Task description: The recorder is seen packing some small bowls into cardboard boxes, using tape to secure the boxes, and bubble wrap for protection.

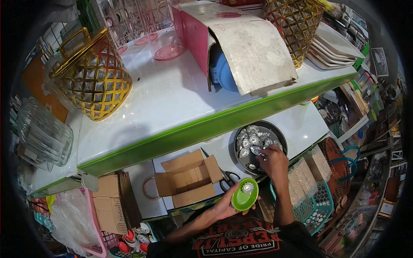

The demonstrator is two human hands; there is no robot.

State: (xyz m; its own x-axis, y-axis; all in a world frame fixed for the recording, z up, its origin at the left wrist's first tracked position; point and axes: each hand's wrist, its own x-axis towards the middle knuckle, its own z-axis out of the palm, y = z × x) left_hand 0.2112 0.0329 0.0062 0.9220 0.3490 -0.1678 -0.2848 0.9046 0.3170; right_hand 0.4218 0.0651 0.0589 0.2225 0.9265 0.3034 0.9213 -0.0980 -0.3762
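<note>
A small green bowl (242, 200) rests in my left hand (226, 203), with one fluted silver metal mould (247, 187) inside it. To the right, my right hand (273, 162) reaches into a round dark pan (237, 158) on the lower white shelf. Its fingertips are at a small shiny piece among many fluted metal moulds (253, 139); they look pinched on it. Black-handled scissors (229, 180) lie between the pan and an open, seemingly empty cardboard box (191, 179). Part of the pan's lower edge is hidden by my right hand.
Above is a white shelf with a green edge (193, 129), holding a gold-patterned jar (100, 84), a pink-and-white box (258, 54) and stacked white plates (332, 51). A roll of tape (149, 188) lies left. Teal (329, 206) and pink baskets (100, 238) stand below.
</note>
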